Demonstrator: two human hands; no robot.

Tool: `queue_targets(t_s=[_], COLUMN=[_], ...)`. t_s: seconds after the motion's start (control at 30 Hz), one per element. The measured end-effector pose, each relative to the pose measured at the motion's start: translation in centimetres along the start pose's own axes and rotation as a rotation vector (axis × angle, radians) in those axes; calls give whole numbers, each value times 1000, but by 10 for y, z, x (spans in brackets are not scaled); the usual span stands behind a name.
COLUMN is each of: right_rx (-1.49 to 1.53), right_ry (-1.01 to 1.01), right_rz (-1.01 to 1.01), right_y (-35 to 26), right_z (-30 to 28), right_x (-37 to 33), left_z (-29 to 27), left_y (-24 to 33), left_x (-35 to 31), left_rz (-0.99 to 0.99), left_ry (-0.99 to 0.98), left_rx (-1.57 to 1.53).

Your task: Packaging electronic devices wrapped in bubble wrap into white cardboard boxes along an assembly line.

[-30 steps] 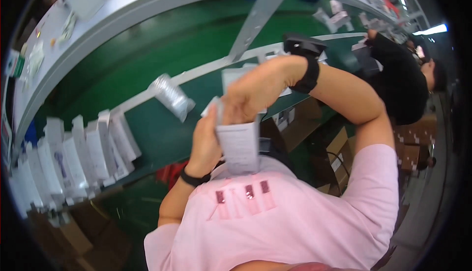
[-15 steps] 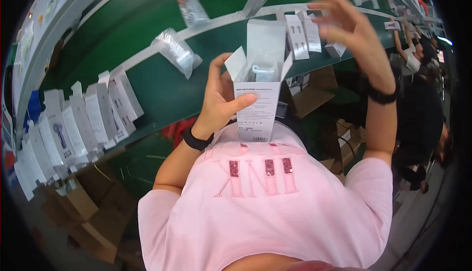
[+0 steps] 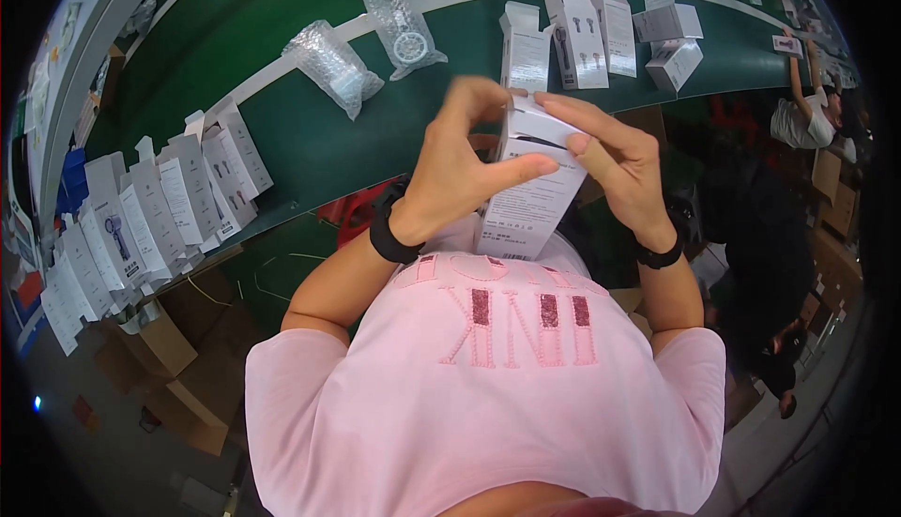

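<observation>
A tall white printed carton [image 3: 532, 200] stands upright in front of my chest, leaning slightly right. My left hand [image 3: 462, 165] grips its left side, with the thumb across the printed front and the fingers partly hidden behind. On the right, my right hand [image 3: 619, 156] holds the upper corner, its thumb and fingers at the top flap [image 3: 542, 125]. That flap is folded over the opening, with a dark gap showing below its edge. What lies inside the carton is hidden.
Two bubble-wrapped items [image 3: 335, 71] [image 3: 405, 34] lie on the green bench [image 3: 404, 109]. Several white cartons stand at left [image 3: 141, 226] and far right [image 3: 582, 43]. Brown cardboard boxes [image 3: 183, 395] sit below the bench. Another person [image 3: 802, 118] is at far right.
My right hand has come down from above the far cartons to the carton's top. The raised flaps are now folded over. Another person's hand has left the second bubble-wrapped item on the bench.
</observation>
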State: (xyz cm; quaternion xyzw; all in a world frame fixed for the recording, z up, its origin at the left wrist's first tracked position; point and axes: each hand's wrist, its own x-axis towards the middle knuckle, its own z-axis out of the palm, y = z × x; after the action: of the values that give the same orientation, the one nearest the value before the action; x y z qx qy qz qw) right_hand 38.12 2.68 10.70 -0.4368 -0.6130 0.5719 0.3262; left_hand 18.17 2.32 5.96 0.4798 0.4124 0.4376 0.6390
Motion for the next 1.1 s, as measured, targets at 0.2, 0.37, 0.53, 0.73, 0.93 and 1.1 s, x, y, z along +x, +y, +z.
queue_targets(t_s=[0.2,0.37,0.53,0.73,0.93,1.1], right_rx=[-103,-239,113,-628,-866,-803], right_ry=[-106,9,44,758,889,919], right_rz=[-71,-72,405,160,-133,-188], right_y=[8,22,41,92,176,191], right_z=[-52,-64,-113,-220,-242,-231], right_x=[-9,-23,-24,-21,24,35], left_z=[27,56,74,54,81,61], left_y=[-4,-32,-48,-138,-184,-133], left_x=[24,38,72,106,127,84], left_rz=[-25,-89,-89,-79,-323,207], left_ry=[-78,-72,-86,355,489,414], left_rx=[-80,-114,3,947,856,723])
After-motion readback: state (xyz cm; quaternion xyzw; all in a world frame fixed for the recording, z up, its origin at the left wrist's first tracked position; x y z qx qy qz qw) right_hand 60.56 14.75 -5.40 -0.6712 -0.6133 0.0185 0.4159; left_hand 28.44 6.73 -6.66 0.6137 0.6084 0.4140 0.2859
